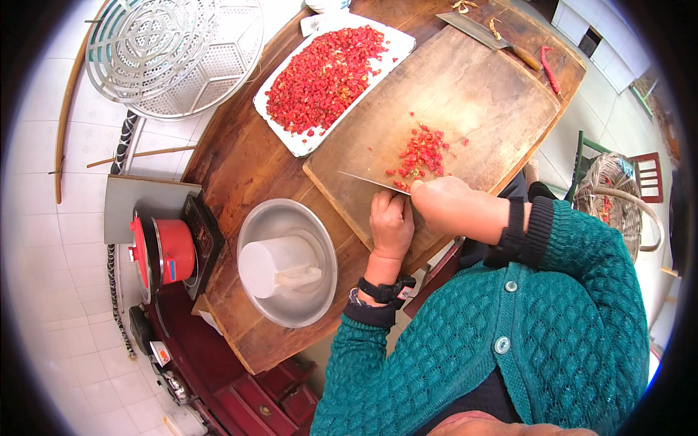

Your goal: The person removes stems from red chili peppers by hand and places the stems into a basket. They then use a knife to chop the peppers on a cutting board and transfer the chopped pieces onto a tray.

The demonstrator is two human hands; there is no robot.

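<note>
My right hand [444, 200] grips a knife whose handle is hidden in my fist. Its thin blade [366, 180], seen almost edge-on, points left over the wooden cutting board [469, 82]. Close against the blade, my left hand [390, 226] rests at the board's near edge with its fingers curled. Whatever may be under those fingers is hidden. Chopped red chili peppers [424, 152] lie in a small heap just beyond the blade, with a few loose bits around them.
A white tray [299, 146] of chopped red chili stands beyond the board. A cleaver [474, 31] and a whole red chili [549, 71] lie at the far right. Left are a metal basin [327, 272] holding a plastic jug [262, 267], and a red pot [177, 250]. A wicker basket [605, 185] sits right.
</note>
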